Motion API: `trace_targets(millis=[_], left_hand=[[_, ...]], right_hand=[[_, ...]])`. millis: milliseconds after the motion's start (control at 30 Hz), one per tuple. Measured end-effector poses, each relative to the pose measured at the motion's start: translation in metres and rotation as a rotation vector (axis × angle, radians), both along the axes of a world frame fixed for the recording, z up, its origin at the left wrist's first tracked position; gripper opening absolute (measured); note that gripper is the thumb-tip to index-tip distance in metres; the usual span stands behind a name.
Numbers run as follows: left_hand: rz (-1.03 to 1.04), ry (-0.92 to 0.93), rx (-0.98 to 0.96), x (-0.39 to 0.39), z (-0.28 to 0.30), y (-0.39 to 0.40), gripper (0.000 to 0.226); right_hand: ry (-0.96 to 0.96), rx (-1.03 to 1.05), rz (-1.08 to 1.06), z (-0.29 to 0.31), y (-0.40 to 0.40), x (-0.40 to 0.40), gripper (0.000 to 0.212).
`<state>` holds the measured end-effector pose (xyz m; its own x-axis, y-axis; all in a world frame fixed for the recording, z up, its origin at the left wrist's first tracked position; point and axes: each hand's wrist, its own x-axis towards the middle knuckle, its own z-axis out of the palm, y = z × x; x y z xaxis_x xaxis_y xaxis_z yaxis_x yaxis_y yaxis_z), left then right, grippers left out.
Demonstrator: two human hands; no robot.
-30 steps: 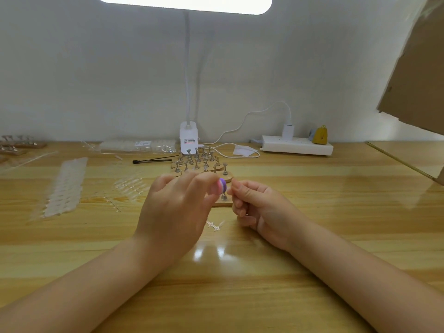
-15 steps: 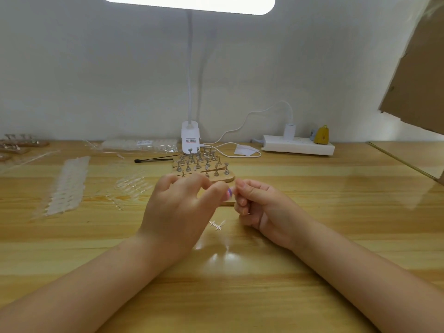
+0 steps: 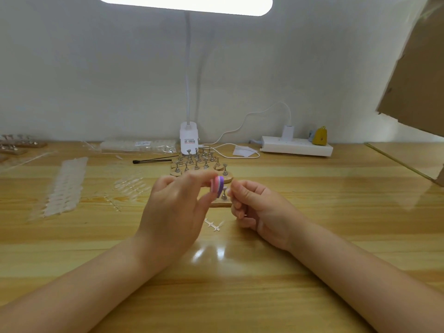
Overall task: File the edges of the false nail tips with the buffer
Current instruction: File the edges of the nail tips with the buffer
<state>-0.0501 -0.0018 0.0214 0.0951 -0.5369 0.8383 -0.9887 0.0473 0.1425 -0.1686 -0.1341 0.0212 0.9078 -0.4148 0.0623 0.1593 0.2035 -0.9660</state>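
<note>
L hand (image 3: pixel 173 210) w/ grip pinching pink-purple buffer (image 3: pixel 217 185), now raised higher vs 0.5 s ago; R hand (image 3: pixel 259 210) curled, pinching nail tip (image 3: pixel 228 190) beside it above table (image 3: pixel 240 284).

A pink-and-purple buffer (image 3: pixel 217 186) is pinched upright in the left hand (image 3: pixel 175 207), above the table.

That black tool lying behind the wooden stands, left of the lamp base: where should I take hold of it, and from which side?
Judging by its pose, grip the black tool at mid-shaft, coming from above with fingers across its width. It lies flat on the table, running left to right. Its right end nears the wooden stands, so the left half looks freer.
</note>
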Motion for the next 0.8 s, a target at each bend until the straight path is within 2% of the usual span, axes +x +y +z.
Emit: trace_targets(millis=[67,167,333,467,600,800], left_hand=[[-0.067,0.046,0.054,-0.0042,-0.0015,-0.0001,0.025],[-0.037,0.036,0.165,-0.001,-0.0058,-0.0007,0.018],[-0.047,0.128,0.09,-0.0003,-0.0035,-0.0002,0.023],[-0.036,0.052,0.199,-0.0007,-0.0073,-0.001,0.016],[-0.048,0.108,0.089,-0.0019,-0.0023,-0.0003,0.026],[-0.02,0.05,0.162,-0.0002,-0.0064,0.001,0.031]], right_hand=[[-0.011,-0.001,0.004,0.0002,-0.0005,-0.0004,0.015],[-0.023,0.026,-0.013,-0.0001,-0.0021,-0.0009,0.014],[-0.027,0.012,-0.005,-0.0013,-0.0016,-0.0008,0.012],[-0.029,0.02,-0.011,-0.0008,-0.0023,-0.0013,0.011],[-0.016,0.004,-0.023,-0.0009,-0.0014,-0.0004,0.013],[0.015,0.092,-0.059,0.0007,-0.003,-0.0007,0.017]])
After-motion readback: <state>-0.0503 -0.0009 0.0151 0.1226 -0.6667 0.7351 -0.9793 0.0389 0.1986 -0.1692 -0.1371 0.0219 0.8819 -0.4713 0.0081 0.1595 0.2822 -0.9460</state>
